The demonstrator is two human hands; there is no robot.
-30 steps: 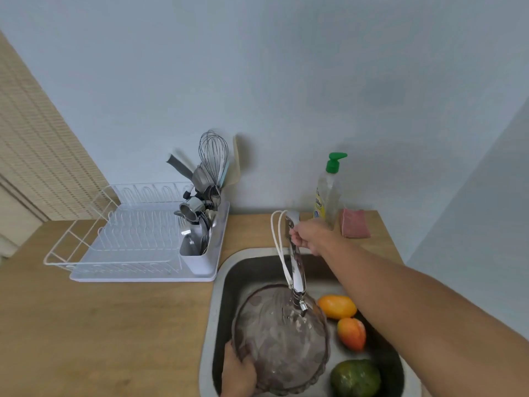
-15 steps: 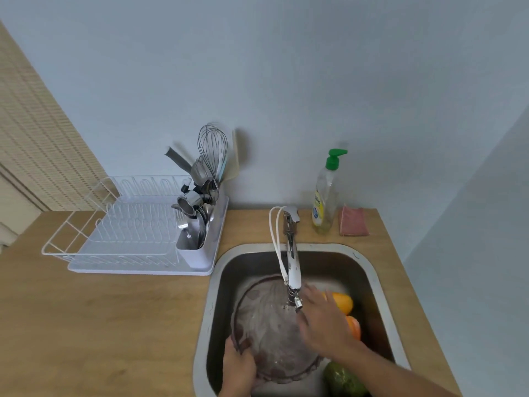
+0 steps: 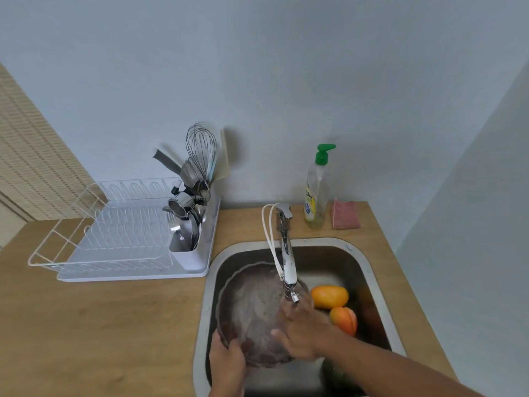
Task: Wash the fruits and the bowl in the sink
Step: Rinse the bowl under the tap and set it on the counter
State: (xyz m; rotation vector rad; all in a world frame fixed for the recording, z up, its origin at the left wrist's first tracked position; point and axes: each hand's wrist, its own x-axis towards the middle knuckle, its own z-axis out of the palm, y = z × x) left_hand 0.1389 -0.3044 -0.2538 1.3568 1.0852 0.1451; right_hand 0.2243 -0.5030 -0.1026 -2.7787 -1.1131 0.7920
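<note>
A dark, ribbed glass bowl is tilted inside the steel sink, under the faucet with water running onto it. My left hand grips the bowl's near rim. My right hand lies flat with fingers spread on the bowl's inner right side. To the right in the sink lie an orange-yellow fruit and an orange-red fruit. A green fruit is mostly hidden under my right forearm.
A white dish rack with a cutlery holder full of utensils stands on the wooden counter left of the sink. A dish soap bottle and a pink sponge sit behind the sink by the wall.
My right hand left the faucet handle and came down onto the bowl, now rubbing inside it. Water now runs. My left hand keeps its hold on the rim.
</note>
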